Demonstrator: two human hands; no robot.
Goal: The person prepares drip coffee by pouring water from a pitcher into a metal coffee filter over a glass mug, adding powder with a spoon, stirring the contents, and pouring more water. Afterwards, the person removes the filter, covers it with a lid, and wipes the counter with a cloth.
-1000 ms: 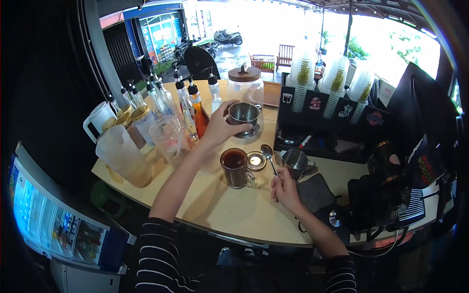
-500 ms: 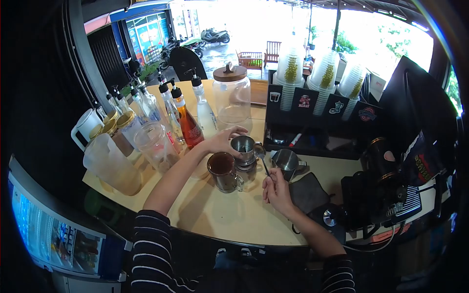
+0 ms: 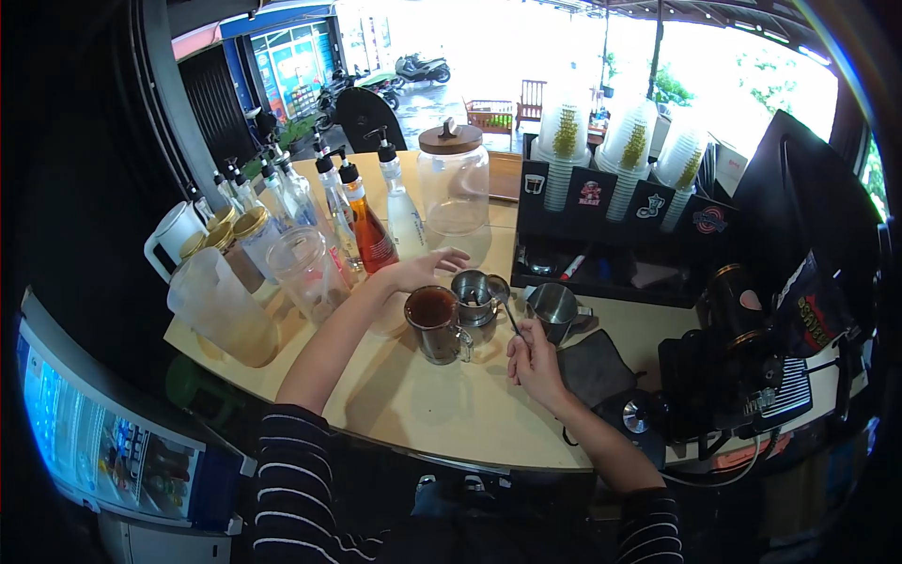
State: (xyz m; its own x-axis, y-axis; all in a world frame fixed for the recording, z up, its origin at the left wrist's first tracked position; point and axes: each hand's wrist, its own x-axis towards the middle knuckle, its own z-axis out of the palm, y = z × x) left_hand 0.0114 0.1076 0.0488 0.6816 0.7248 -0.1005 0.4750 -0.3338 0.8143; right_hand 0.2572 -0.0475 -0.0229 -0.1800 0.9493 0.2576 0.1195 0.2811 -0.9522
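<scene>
A small steel cup with a flared base, much like a drip coffee filter, stands on the counter. My left hand is just behind and left of it, fingers stretched out and holding nothing. In my right hand is the handle of a metal spoon. The spoon's bowl is at the steel cup's right rim; whether they touch I cannot tell. Close in front of the cup is a glass mug of dark brown drink. A steel pitcher stands to the right of the spoon.
Pump bottles, plastic jugs and a lidded jar line the left and back of the wooden counter. A black rack holds stacked plastic cups. Black equipment and a dark cloth are at right.
My left hand has let go of the steel cup and drawn slightly up and left, its fingers opening. The cup now sits lower. My right hand keeps the spoon almost in place.
</scene>
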